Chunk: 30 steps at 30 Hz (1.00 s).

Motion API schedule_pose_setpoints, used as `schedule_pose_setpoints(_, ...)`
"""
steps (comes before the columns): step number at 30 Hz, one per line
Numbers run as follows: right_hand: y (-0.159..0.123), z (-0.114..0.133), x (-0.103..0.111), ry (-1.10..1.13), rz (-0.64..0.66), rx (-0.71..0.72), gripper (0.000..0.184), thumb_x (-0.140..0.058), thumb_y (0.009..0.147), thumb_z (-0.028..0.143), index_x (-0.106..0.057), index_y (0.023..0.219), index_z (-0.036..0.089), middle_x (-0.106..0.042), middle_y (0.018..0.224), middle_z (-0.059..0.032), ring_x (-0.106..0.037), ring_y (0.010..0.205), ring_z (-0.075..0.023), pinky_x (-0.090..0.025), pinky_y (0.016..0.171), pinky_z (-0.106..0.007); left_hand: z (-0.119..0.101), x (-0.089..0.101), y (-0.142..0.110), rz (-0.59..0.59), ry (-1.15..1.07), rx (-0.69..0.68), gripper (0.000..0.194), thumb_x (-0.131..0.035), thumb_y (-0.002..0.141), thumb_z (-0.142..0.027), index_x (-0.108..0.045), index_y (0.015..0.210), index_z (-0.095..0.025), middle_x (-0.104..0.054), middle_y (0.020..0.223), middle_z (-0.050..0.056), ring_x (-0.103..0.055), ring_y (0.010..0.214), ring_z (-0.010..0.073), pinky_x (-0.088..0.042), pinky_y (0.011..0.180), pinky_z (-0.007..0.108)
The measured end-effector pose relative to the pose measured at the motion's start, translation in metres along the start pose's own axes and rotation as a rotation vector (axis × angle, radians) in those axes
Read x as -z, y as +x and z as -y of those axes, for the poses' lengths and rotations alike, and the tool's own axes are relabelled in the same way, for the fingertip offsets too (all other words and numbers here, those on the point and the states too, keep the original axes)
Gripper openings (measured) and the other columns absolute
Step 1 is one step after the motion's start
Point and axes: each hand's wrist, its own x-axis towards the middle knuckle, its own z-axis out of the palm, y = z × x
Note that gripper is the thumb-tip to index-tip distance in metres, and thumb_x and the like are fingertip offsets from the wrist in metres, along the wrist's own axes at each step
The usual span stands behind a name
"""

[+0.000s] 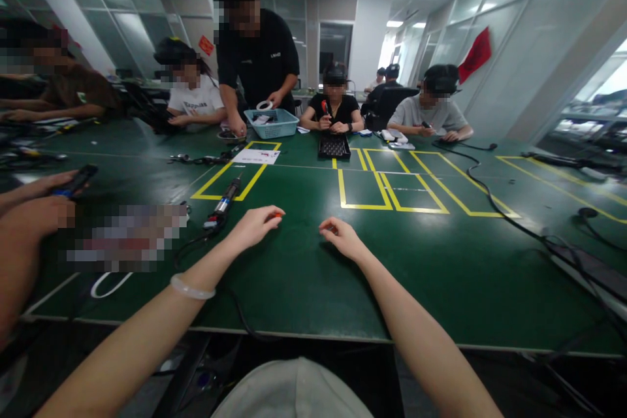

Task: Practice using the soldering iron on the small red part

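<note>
My left hand (259, 225), a clear bangle (192, 288) on its wrist, is just above the green table (304, 287). Its fingers are closed on a small orange piece (278, 214), mostly hidden by the fingertips. To the right, apart from it, my right hand (341, 236) has its fingers curled together; whatever they may hold cannot be made out. Left of my left hand lies a corded pen-shaped power tool (225, 201) with a thin tip and blue band, pointing away from me.
Yellow tape outlines (365, 207) mark the tabletop. Farther off are a white sheet (255, 156), a blue basket (272, 124) under a standing person's hands and a black tray (334, 147) before a seated person. A black cable (482, 186) crosses the right. A neighbour's hands hold a dark device (81, 177) at left.
</note>
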Motion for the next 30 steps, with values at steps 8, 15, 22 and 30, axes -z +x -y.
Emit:
schedule_pose_setpoints(8, 0.003, 0.0, -0.003, 0.261, 0.096, -0.187, 0.029, -0.048, 0.088, 0.043, -0.054, 0.078, 0.017, -0.06, 0.063, 0.0007, -0.052, 0.045, -0.0078, -0.036, 0.036, -0.016, -0.05, -0.077, 0.012, 0.147, -0.727, 0.032, 0.034, -0.064, 0.075, -0.037, -0.059, 0.1, -0.015, -0.068, 0.085, 0.006, -0.064, 0.075, 0.0156, -0.05, 0.069, 0.029)
schedule_pose_setpoints(15, 0.0, -0.002, -0.006, 0.251, 0.13, -0.218, 0.033, -0.05, 0.088, 0.048, -0.052, 0.076, 0.017, -0.058, 0.058, 0.0023, -0.049, 0.036, -0.0065, -0.032, 0.029, -0.015, -0.046, -0.078, 0.006, 0.16, -0.718, 0.009, 0.041, -0.058, 0.083, -0.041, -0.063, 0.114, -0.016, -0.069, 0.093, 0.008, -0.062, 0.082, 0.0174, -0.05, 0.072, 0.031)
schedule_pose_setpoints(22, 0.0, -0.003, -0.007, 0.24, 0.149, -0.236, 0.031, -0.054, 0.086, 0.047, -0.055, 0.085, 0.016, -0.062, 0.065, 0.0014, -0.051, 0.036, -0.0062, -0.034, 0.028, -0.014, -0.051, -0.076, 0.0, -0.008, -0.427, -0.235, 0.024, -0.053, 0.086, -0.027, -0.065, 0.105, -0.02, -0.062, 0.103, 0.005, -0.06, 0.093, 0.0169, -0.05, 0.079, 0.028)
schedule_pose_setpoints(30, -0.002, -0.003, -0.007, 0.237, 0.198, -0.204, 0.025, -0.06, 0.082, 0.04, -0.056, 0.085, 0.016, -0.061, 0.064, 0.0024, -0.049, 0.036, -0.0054, -0.035, 0.029, -0.015, -0.053, -0.079, -0.005, -0.058, -0.332, -0.253, 0.03, -0.054, 0.084, -0.02, -0.053, 0.113, -0.022, -0.062, 0.103, 0.004, -0.061, 0.093, 0.0156, -0.05, 0.08, 0.028)
